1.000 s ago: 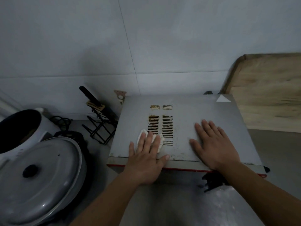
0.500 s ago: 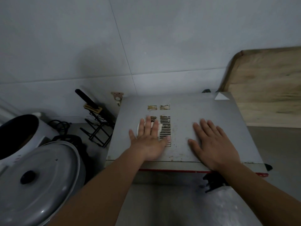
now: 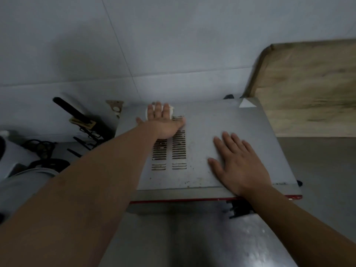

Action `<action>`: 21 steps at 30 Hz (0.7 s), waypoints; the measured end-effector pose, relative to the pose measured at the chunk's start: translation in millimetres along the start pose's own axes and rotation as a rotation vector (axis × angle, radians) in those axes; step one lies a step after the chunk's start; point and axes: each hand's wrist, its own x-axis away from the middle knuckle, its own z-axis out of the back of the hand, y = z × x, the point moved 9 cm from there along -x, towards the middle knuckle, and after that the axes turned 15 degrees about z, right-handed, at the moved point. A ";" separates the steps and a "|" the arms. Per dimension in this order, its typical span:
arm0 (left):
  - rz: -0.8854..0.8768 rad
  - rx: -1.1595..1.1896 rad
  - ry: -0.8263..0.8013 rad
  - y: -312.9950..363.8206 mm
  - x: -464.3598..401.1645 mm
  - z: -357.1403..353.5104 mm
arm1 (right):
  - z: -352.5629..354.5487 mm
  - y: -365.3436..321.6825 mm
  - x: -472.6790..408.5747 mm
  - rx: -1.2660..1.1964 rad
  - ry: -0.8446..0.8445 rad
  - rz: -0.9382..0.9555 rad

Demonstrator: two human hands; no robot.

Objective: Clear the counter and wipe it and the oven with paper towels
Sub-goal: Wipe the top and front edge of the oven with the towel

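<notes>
My left hand (image 3: pixel 163 122) presses a towel (image 3: pixel 171 111) flat-fingered at the oven's (image 3: pixel 221 122) back edge; my right hand (image 3: pixel 237 162) rests open, holding nothing.

Item count: one oven (image 3: pixel 221 122); one paper towel (image 3: pixel 171 110); two hands, the left hand (image 3: pixel 163 122) and the right hand (image 3: pixel 238 166); one wooden board (image 3: pixel 312 89); one knife rack (image 3: pixel 84 122); two main columns of vent slots (image 3: pixel 169 149) on the oven top.

The left hand (image 3: pixel 162 123) presses a paper towel (image 3: pixel 171 111) flat at the oven (image 3: pixel 221 120) top's rear edge; the right hand (image 3: pixel 238 160) rests flat.
</notes>
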 end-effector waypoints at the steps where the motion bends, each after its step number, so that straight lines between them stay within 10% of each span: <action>1: -0.018 0.003 0.020 -1.9 4.8 -1.6 | -0.3 -0.1 0.7 0.004 0.000 -0.001; 21: -0.188 -0.007 0.071 -77.4 176.4 -108.3 | -0.4 -1.6 2.8 0.036 0.010 0.017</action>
